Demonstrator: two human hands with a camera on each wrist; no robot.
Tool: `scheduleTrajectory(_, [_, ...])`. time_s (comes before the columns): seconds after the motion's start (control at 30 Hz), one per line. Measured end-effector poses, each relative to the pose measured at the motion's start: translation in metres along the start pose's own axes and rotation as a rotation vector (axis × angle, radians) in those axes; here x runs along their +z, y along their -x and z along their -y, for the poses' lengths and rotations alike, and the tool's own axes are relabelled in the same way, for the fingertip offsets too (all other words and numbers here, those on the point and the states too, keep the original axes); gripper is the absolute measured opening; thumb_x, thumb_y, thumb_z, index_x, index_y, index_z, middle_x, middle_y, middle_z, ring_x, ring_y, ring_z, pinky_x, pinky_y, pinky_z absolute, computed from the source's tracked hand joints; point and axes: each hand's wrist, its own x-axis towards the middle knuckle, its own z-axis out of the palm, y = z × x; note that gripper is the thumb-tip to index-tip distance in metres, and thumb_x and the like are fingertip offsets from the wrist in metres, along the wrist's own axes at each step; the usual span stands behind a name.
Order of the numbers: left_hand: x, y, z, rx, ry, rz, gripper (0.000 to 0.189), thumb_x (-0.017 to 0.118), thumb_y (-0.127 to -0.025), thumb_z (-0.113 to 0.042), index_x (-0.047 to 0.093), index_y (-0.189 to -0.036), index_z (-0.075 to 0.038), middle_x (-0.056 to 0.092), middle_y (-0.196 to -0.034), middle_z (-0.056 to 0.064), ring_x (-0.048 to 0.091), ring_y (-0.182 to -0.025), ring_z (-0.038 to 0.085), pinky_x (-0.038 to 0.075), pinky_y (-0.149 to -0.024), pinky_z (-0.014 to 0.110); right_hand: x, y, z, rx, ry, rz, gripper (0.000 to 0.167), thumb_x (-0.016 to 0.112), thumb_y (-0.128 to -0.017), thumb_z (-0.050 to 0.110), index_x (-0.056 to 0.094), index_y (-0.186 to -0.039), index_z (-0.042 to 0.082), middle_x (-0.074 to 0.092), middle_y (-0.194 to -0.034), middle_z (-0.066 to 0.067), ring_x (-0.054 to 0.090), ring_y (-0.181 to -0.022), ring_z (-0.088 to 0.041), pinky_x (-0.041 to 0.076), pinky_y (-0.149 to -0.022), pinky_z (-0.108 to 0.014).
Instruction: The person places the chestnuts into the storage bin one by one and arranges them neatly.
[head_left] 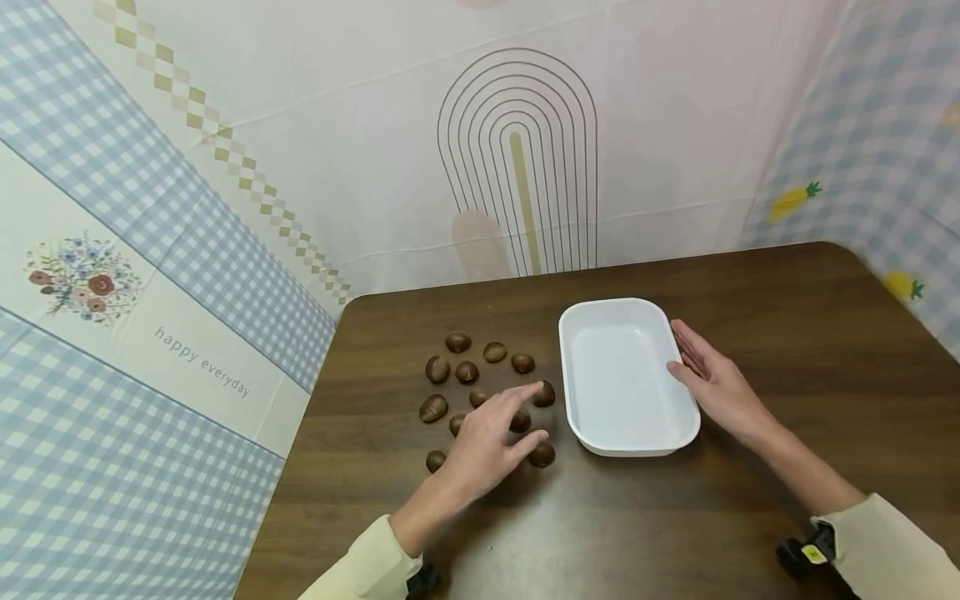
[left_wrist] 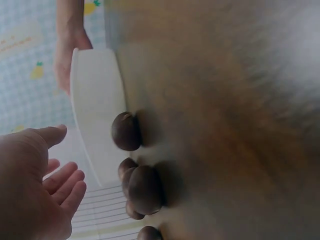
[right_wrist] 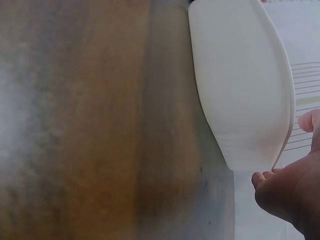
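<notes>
Several brown chestnuts (head_left: 433, 408) lie scattered on the table, left of a white rectangular tray (head_left: 628, 392). Over the near-right part of this group hovers my left hand (head_left: 483, 446), palm down, thumb and fingers spread apart with nothing held. One chestnut (head_left: 542, 454) shows by its thumb tip, another (head_left: 543, 393) by its fingertips. In the left wrist view, the left hand (left_wrist: 40, 185) is above the chestnuts (left_wrist: 145, 190) with a gap between. My right hand (head_left: 712, 383) holds the tray's right side, thumb over the rim and fingers along the outer wall.
The dark wooden table (head_left: 810, 333) reaches back to a patterned cloth backdrop (head_left: 360, 150). Blue checked cloth (head_left: 142, 517) hangs along the left side. Dark straps (head_left: 806, 554) circle the wrists at the sleeve cuffs.
</notes>
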Motion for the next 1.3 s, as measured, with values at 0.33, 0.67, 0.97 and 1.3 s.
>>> scheduleTrajectory(0.33, [0.013, 0.01, 0.002, -0.041, -0.031, 0.148, 0.049, 0.081, -0.098, -0.026, 0.065, -0.142, -0.012, 0.069, -0.138, 0.0, 0.067, -0.123, 0.016, 0.059, -0.096, 0.037, 0.005, 0.008, -0.005, -0.041, 0.05, -0.013, 0.07, 0.057, -0.109, 0.004, 0.02, -0.168, 0.001, 0.02, -0.173, -0.024, 0.023, -0.157, -0.041, 0.031, -0.109, -0.004])
scheduleTrajectory(0.67, [0.02, 0.013, 0.001, -0.041, -0.077, 0.185, 0.043, 0.085, -0.095, -0.021, 0.071, -0.134, -0.011, 0.074, -0.13, 0.0, 0.071, -0.116, 0.014, 0.06, -0.091, 0.034, 0.01, 0.012, -0.007, -0.018, 0.063, -0.014, 0.068, 0.053, -0.108, 0.001, 0.021, -0.169, 0.002, 0.025, -0.17, -0.026, 0.029, -0.154, -0.04, 0.036, -0.1, -0.002])
scheduleTrajectory(0.97, [0.022, 0.014, 0.001, -0.067, -0.108, 0.229, 0.038, 0.084, -0.095, -0.022, 0.073, -0.13, -0.014, 0.076, -0.123, -0.003, 0.072, -0.11, 0.012, 0.061, -0.088, 0.032, 0.013, 0.014, -0.01, 0.005, 0.063, -0.04, 0.067, 0.049, -0.108, -0.001, 0.021, -0.169, 0.002, 0.027, -0.168, -0.029, 0.034, -0.152, -0.036, 0.038, -0.097, -0.002])
scheduleTrajectory(1.3, [0.023, 0.014, 0.001, -0.074, -0.112, 0.247, 0.037, 0.085, -0.095, -0.022, 0.073, -0.129, -0.015, 0.076, -0.123, -0.004, 0.072, -0.11, 0.012, 0.06, -0.089, 0.031, 0.017, 0.015, -0.012, 0.005, 0.099, -0.091, 0.066, 0.047, -0.107, -0.001, 0.023, -0.169, 0.004, 0.029, -0.168, -0.025, 0.037, -0.15, -0.034, 0.037, -0.096, -0.001])
